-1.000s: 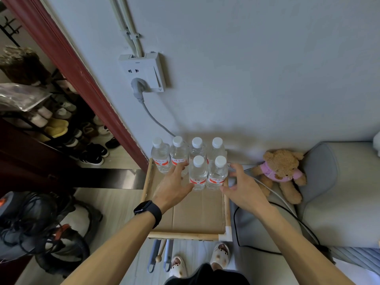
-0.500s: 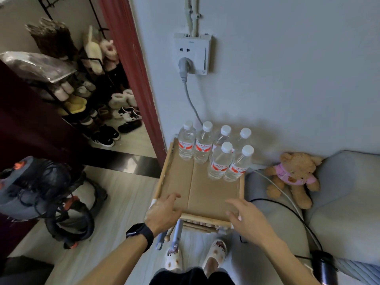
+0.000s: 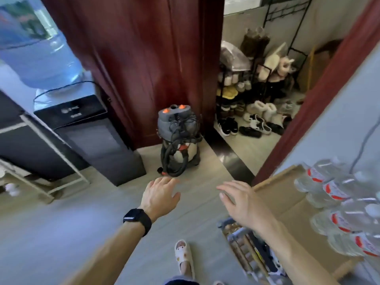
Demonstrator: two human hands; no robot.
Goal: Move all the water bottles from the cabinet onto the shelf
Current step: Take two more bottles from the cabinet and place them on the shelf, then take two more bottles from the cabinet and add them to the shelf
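Your left hand [image 3: 160, 194] and right hand [image 3: 244, 200] hover spread, empty — bottles [image 3: 333, 190] packed tight on the shelf [image 3: 292, 194], likely sparing room.

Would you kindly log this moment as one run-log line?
left hand: open, empty | right hand: open, empty | water bottles: standing on shelf, blurred

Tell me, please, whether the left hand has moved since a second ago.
Yes. The left hand has drawn back from the water bottles and off the shelf; it is now over the floor.
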